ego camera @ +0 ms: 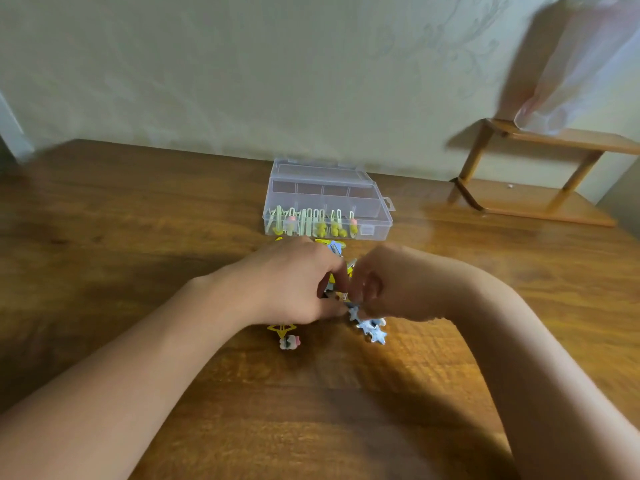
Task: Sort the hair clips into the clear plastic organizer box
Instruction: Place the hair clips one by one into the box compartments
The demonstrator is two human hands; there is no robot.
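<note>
Two hands meet at the centre of the frame, over a small pile of clips on the wooden table (138,209). Your left hand (294,282) comes in from the lower left, knuckles up, fingers curled down toward the pile; it seems to pinch something small at its fingertips, but the blur hides just what. Below it, near the frame's middle, a yellow clip (281,330) lies flat with a pink-and-white charm (289,342) just beside it. Between the two hands you can see more clips (335,249), yellow and blue, partly hidden by your fingers. Your right hand (398,285) enters from the lower right, fingers curled tight toward the left hand, and appears to grip a clip where the fingertips meet; whether both hands hold the same piece cannot be told. Just under that hand lie the star clips (372,329), pale blue and shiny, touching one another. Above the hands, at upper centre, the box (375,221) stands open with its lid tilted back; its front row holds a line of pale green and yellow clips, and its back compartments look bare. At the upper right a wooden shelf (540,202) stands against the wall, a plastic bag (575,71) hanging above it.
</note>
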